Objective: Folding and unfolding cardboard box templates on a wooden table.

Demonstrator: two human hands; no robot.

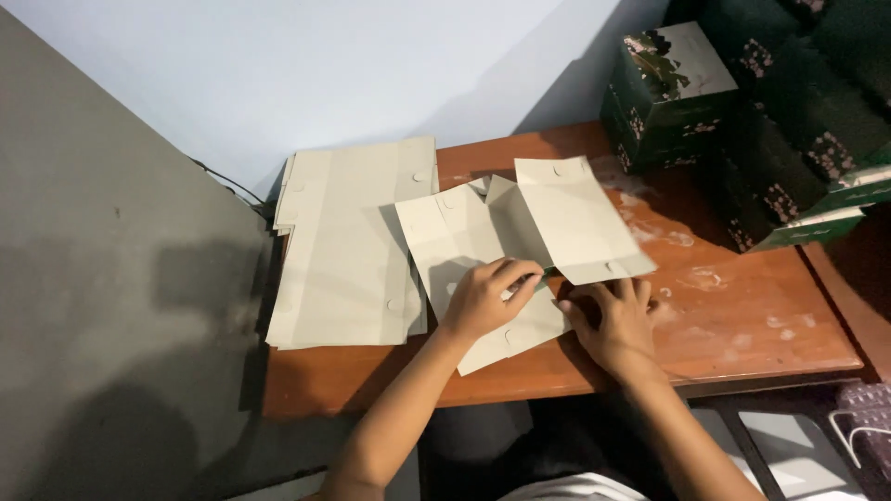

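The light is dim and cool around me. A broad soft shadow darkens the grey wall (111, 278). My left hand (483, 299) casts a shadow on the pale flat cardboard sheet (455, 243). The dark green printed boxes (789, 121) look murky and soft, and the worn brown wooden table (742, 306) shows dull sheen.

stack of flat card blanks (348, 250) | dark green boxes (668, 97) | wooden table (742, 315)
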